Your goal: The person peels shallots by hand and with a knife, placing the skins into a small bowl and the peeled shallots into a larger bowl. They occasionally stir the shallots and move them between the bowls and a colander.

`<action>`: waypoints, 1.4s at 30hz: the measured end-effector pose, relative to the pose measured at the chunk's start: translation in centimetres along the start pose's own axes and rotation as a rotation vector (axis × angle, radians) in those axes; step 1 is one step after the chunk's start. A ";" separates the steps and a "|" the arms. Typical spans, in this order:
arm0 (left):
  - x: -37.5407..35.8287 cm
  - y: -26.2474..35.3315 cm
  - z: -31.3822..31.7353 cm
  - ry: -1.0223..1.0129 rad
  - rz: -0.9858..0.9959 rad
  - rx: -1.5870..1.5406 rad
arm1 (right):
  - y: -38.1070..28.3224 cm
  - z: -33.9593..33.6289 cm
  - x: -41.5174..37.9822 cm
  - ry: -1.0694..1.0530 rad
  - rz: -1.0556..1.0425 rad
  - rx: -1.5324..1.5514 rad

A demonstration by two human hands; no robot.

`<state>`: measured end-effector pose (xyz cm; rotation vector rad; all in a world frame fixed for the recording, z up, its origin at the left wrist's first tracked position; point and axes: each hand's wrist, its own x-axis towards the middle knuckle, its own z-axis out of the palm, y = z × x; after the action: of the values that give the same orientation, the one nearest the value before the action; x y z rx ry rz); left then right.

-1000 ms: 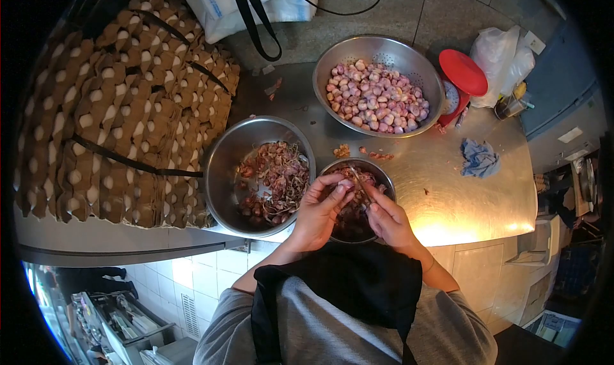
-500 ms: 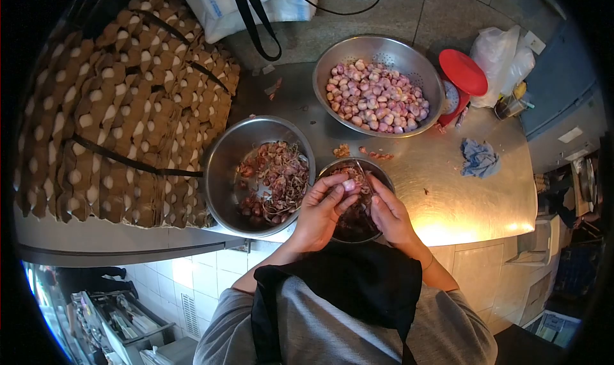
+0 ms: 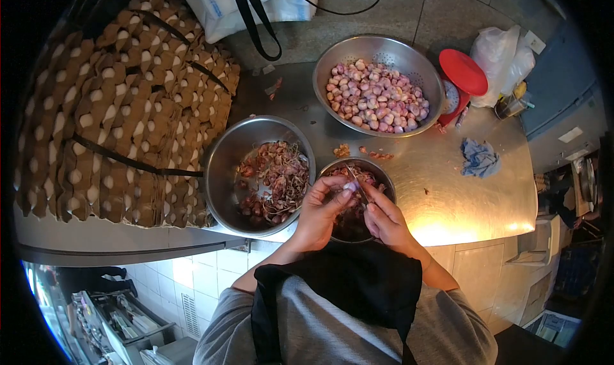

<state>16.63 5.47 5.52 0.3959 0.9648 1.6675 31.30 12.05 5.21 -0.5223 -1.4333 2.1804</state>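
Observation:
Between the fingertips of my left hand (image 3: 322, 213) is a pale purple shallot (image 3: 350, 186). My right hand (image 3: 387, 219) grips a small knife (image 3: 354, 174), its thin blade lying close against the shallot. Both hands are above a small metal bowl (image 3: 391, 185) holding reddish skins, and they hide part of it. To the left, a larger metal bowl (image 3: 220, 202) contains unpeeled shallots and loose dry skins (image 3: 281, 173). A perforated metal colander (image 3: 323, 71) farther back holds many peeled shallots (image 3: 377, 100).
Stacked egg trays (image 3: 121, 122) strapped in black fill the left side. Behind the colander's right edge stand a red scale (image 3: 463, 73) and a white plastic bag (image 3: 502, 64). A crumpled blue cloth (image 3: 480, 158) and scraps of skin (image 3: 377, 155) lie on the metal table (image 3: 448, 199).
My right hand has shifted slightly down and the knife blade now points up and left across the shallot. The shallot has turned a little in my left fingers.

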 end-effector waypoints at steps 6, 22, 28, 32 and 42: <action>-0.1 0.3 -0.1 -0.021 -0.059 -0.060 | 0.2 -1.0 0.5 0.105 0.040 -0.008; 0.1 0.0 -0.3 -0.020 -0.092 -0.092 | -0.3 0.0 -0.2 -0.012 0.035 -0.077; 0.0 0.0 -0.2 -0.019 -0.117 -0.102 | -0.1 -0.7 0.2 -0.015 0.016 -0.044; 0.1 -0.4 -0.5 -0.003 -0.098 -0.104 | 0.4 0.0 -0.3 0.022 0.032 -0.091; 0.0 -0.4 -0.6 -0.004 -0.080 -0.032 | 0.5 -0.5 0.1 0.009 -0.004 -0.168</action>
<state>16.49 5.29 4.87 0.3353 0.9384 1.6075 31.42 12.26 4.59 -0.5853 -1.6203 2.0625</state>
